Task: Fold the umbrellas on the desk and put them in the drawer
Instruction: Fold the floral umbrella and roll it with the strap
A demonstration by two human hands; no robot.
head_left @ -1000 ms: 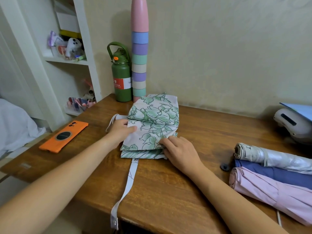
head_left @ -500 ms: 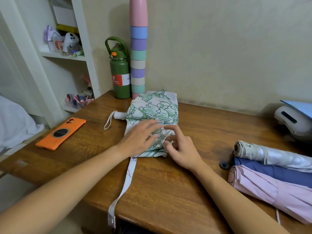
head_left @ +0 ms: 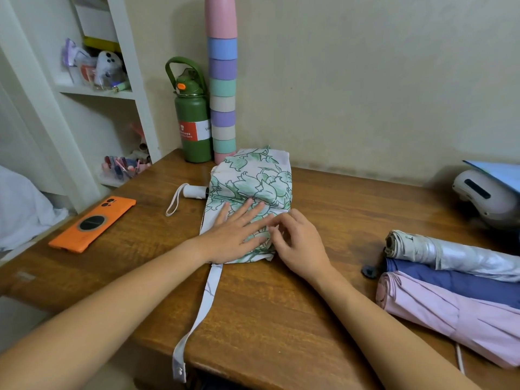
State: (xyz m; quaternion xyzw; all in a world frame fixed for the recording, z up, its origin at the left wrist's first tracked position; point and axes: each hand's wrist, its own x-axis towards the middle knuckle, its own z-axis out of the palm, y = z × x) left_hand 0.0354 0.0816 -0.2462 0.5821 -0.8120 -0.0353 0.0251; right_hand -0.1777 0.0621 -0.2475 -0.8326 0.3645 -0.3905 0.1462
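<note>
Pressing floral umbrella (head_left: pixel 253 178) flat, left hand (head_left: pixel 230 237) | right hand (head_left: pixel 298 246) pinching its edge (strap (head_left: pixel 202 313) overhangs desk (head_left: pixel 281 319))

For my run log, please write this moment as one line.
floral umbrella: half folded, on desk | left hand: flat on canopy | right hand: pinches fold

Beige wall (head_left: pixel 365 80), white shelving (head_left: pixel 123 88), wooden desk (head_left: pixel 267 319).

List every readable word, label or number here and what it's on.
Green bottle, white part of its label: "Va", cut off by the cup stack.
Red part of that label: white text, too small to read.
No other text is visible.
</note>
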